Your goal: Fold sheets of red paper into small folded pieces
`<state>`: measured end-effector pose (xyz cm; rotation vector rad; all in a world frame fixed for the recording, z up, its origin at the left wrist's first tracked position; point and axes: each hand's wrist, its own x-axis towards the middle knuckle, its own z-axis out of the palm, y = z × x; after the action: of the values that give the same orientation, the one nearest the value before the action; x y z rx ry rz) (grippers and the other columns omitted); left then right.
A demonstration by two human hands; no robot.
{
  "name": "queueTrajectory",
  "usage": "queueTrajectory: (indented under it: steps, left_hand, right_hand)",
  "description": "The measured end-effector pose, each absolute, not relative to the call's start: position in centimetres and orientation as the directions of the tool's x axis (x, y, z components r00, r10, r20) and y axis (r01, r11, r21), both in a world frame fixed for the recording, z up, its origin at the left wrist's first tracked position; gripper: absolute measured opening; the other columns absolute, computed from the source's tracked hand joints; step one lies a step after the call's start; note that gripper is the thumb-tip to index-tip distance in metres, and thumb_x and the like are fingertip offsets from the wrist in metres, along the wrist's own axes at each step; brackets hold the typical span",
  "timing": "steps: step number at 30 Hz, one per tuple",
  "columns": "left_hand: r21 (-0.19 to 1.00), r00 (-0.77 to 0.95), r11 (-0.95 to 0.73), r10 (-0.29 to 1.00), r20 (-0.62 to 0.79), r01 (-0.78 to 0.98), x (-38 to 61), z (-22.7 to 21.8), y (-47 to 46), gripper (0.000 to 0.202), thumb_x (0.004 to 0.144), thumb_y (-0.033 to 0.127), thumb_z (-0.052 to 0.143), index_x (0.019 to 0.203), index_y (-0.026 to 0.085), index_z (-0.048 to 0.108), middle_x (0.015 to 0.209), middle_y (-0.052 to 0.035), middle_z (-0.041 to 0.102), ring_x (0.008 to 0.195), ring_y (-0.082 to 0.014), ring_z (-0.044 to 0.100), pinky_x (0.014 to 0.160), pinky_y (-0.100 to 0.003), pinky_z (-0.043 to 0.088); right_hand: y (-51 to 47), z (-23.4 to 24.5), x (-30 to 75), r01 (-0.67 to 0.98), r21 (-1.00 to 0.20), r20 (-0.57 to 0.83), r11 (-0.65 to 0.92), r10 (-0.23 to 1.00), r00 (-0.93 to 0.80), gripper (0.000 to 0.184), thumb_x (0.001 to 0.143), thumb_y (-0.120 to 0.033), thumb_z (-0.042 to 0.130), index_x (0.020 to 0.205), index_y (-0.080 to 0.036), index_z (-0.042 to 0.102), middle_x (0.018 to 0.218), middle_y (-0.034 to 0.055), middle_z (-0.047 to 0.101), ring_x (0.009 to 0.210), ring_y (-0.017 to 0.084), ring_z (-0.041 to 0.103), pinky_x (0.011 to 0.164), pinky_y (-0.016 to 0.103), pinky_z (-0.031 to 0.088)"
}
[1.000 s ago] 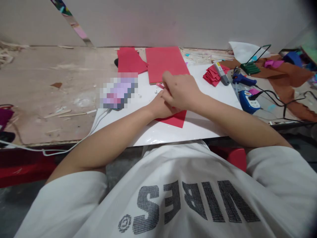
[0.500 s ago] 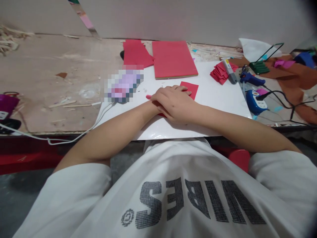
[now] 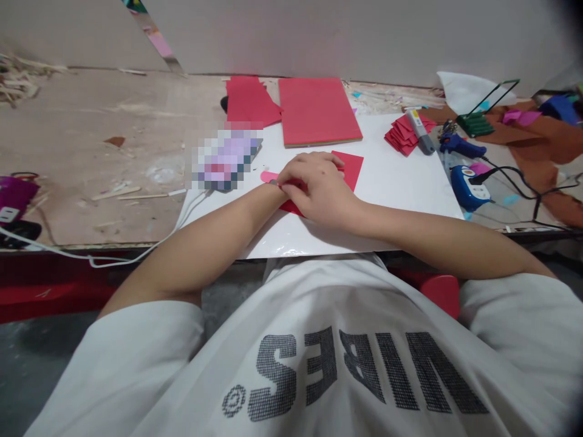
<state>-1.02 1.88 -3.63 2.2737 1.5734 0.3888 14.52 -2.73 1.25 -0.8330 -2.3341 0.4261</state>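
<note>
On a white board, a flat piece of red paper lies beneath my crossed hands. My left hand reaches in from the left and is mostly covered; the fingertips that show past the other hand are stretched out on the paper. Over it lies my right hand, its bent fingers and thumb closed toward the left. A slim pink tool with a dark part sticks out to the left of those fingers; its other end is hidden under the hand.
Behind my hands are a red stack of sheets and loose red paper. A phone-like blurred object with a white cable lies left. On the right are small red pieces, a grey cutter and a blue glue gun.
My right hand has shifted slightly, lifting its thumb side. More of the pink tool shows, further left, with a dark part visible. My left hand stays underneath.
</note>
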Motion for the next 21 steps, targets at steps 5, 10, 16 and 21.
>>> queueTrajectory:
  steps: [5, 10, 16, 21]
  left_hand:
    - [0.677, 0.137, -0.154, 0.987, 0.079, 0.720, 0.5, -2.4, 4.6, 0.044, 0.127, 0.040, 0.051, 0.137, 0.025, 0.092, 0.153, -0.0036, 0.092, 0.136, -0.0201, 0.086, 0.114, -0.039, 0.078]
    - [0.787, -0.011, -0.042, 0.998, 0.062, 0.615, -0.2, -1.3, 6.4, 0.050, 0.124, 0.040, 0.043, 0.152, 0.027, 0.083, 0.155, 0.0075, 0.094, 0.133, -0.0156, 0.075, 0.125, -0.050, 0.066]
    - [0.637, -0.034, -0.060, 0.990, 0.134, 0.768, -0.1, 0.6, 4.8, 0.039, 0.122, 0.041, 0.053, 0.136, 0.027, 0.087, 0.135, 0.0016, 0.094, 0.120, -0.0201, 0.071, 0.117, -0.046, 0.057]
    - [0.644, -0.065, -0.022, 0.992, 0.111, 0.765, -0.1, 1.0, 5.2, 0.042, 0.122, 0.048, 0.050, 0.126, 0.026, 0.086, 0.129, 0.0000, 0.090, 0.116, -0.0186, 0.068, 0.110, -0.045, 0.053]
  right_hand:
    - [-4.4, 1.0, 12.4, 0.390, -0.629, 0.441, 0.673, 0.721, -0.535, 0.029, 0.116, -0.012, 0.064, 0.131, -0.022, 0.086, 0.125, 0.0112, 0.092, 0.118, 0.032, 0.083, 0.108, 0.048, 0.067]
    - [-4.5, -0.5, 11.0, 0.384, -0.542, 0.513, 0.747, 0.657, -0.553, 0.024, 0.122, -0.013, 0.064, 0.128, -0.022, 0.086, 0.129, 0.0128, 0.090, 0.124, 0.031, 0.082, 0.113, 0.047, 0.066]
    - [-4.6, -1.2, 10.5, 0.379, -0.489, 0.556, 0.786, 0.615, -0.558, 0.026, 0.131, -0.020, 0.058, 0.127, -0.022, 0.083, 0.126, 0.0115, 0.089, 0.121, 0.029, 0.082, 0.112, 0.045, 0.065]
    - [-6.9, -2.4, 9.9, 0.239, -0.320, 0.540, 0.917, 0.384, -0.749, 0.036, 0.137, -0.019, 0.047, 0.136, -0.019, 0.083, 0.125, 0.0091, 0.089, 0.118, 0.023, 0.083, 0.104, 0.037, 0.064]
